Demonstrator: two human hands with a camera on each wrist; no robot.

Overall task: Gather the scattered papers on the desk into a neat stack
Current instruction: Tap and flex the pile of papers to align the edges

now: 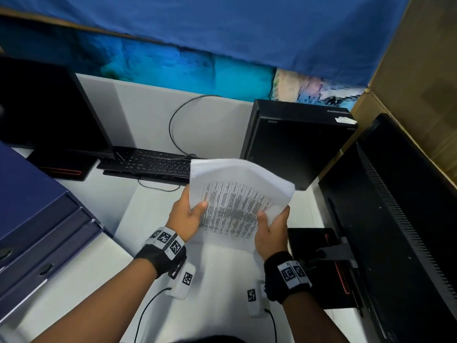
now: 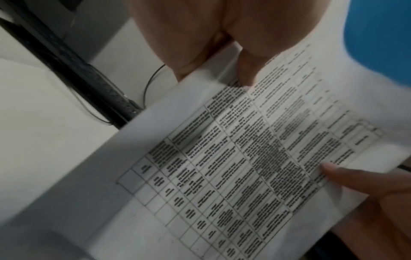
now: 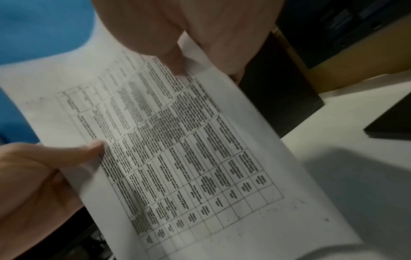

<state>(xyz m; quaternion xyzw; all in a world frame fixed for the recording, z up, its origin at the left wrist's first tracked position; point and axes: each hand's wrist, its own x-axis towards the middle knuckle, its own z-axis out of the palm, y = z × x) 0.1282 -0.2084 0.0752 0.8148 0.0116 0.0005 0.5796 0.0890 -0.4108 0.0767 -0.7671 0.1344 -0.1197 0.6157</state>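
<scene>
A thick stack of white papers with a printed table on its top sheet is held up over the white desk. My left hand grips its left edge, thumb on top of the sheet. My right hand grips the right edge the same way. The left wrist view shows the printed table on the stack of papers close up, with my left thumb pressed on it and the right thumb at the far edge. In the right wrist view my right hand pinches the stack of papers.
A black keyboard and a monitor stand at the back left, a black computer case at the back right. Dark blue binders lie at the left. A second black monitor stands close on the right.
</scene>
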